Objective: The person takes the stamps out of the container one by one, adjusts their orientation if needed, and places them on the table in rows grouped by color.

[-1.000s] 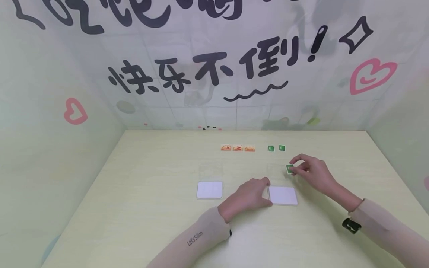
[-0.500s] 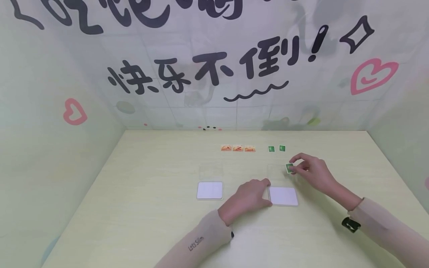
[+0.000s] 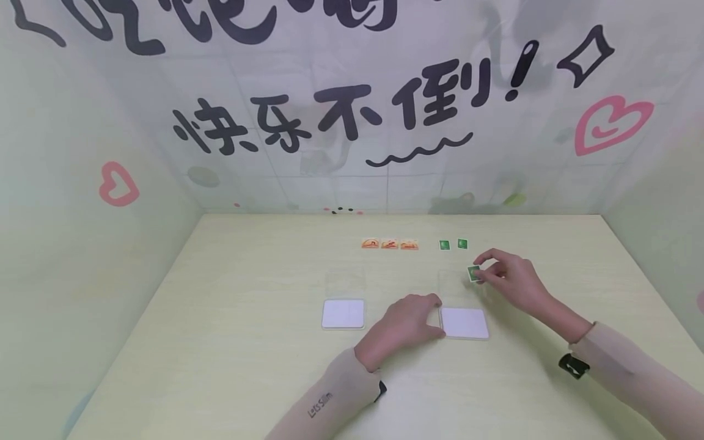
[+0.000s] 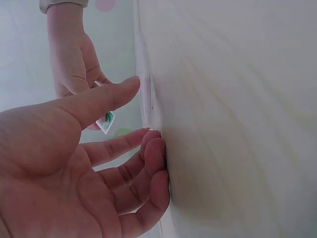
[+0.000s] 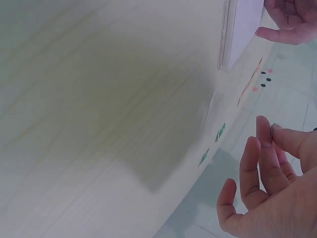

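My right hand [image 3: 514, 278] pinches a small green card with a white border [image 3: 473, 273] between thumb and fingertips, above the table behind the right white case. In the right wrist view that card is hidden, though the pinching fingers show. My left hand [image 3: 407, 321] grips the left end of a flat white case with a clear rim [image 3: 465, 322], thumb at its near corner and index finger at its far corner. In the left wrist view, the other fingers of this hand curl down to the table. Behind the case lies a clear flat plastic piece [image 3: 450, 283].
A second white case [image 3: 343, 313] lies left of my left hand, with another clear flat piece [image 3: 345, 282] behind it. Farther back lie three orange cards [image 3: 390, 244] in a row and two green cards [image 3: 453, 244]. A printed wall [image 3: 308, 189] closes the table's back edge.
My right hand has lifted slightly and shifted a little away from me with the green card. The left hand keeps its place at the white case.
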`<state>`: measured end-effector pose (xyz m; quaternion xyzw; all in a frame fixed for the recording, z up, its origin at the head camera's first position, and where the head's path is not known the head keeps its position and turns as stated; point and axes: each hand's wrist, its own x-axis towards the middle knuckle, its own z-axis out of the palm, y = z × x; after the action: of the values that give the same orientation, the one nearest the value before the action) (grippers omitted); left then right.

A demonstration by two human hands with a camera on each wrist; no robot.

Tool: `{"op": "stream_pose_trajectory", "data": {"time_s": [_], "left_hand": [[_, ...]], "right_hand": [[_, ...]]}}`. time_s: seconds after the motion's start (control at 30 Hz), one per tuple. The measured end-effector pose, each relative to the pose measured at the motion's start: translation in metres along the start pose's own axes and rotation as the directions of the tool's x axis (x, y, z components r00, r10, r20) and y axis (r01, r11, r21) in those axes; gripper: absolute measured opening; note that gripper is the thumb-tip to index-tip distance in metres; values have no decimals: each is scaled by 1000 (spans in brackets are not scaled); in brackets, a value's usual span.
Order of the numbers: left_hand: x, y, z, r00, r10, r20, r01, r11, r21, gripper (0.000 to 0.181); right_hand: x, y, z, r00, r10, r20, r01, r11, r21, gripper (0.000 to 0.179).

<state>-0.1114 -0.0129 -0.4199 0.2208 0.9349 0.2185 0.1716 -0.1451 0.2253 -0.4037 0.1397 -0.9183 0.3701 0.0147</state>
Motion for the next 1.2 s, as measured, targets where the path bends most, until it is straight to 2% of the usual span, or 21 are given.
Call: {"op": "stream_pose_trajectory", "data": {"time_s": [0.2,0.33,0.5,0.63,0.77,0.9,1.07,1.2], "left_hand": [[-4,2,-1,1000,-17,14,18,999,-50,52],[-7,3,-1,999,-53,14,54,988,-144,52],[-8,3,0,997,-82,17,83,947,-309,56],[-8,4,2,990,-136,26,134,905,-405,58],[-8,5,3,985,-168,24,160,874,-458,57],[-8,5,4,986,-168,18,154,855,-495,54],[-7,5,6,988,-151,6,132,841,-524,49],[-5,6,9,988,-155,-1,131,840,-527,49]], "right_hand": [[0,-1,0,1000,-2,3,2,1000,3,17],[0,-1,0,1000,-12,9,12,1000,9,17],[2,-2,1,1000,-21,9,21,1000,12,17],[3,-1,0,1000,-14,12,14,1000,17,17],[6,-2,0,1000,-4,24,3,999,39,18],[10,-4,-1,999,-2,34,0,999,51,19],[15,-3,0,999,1,44,-4,999,47,19],[17,-2,1,998,6,55,-8,999,47,19]]}}
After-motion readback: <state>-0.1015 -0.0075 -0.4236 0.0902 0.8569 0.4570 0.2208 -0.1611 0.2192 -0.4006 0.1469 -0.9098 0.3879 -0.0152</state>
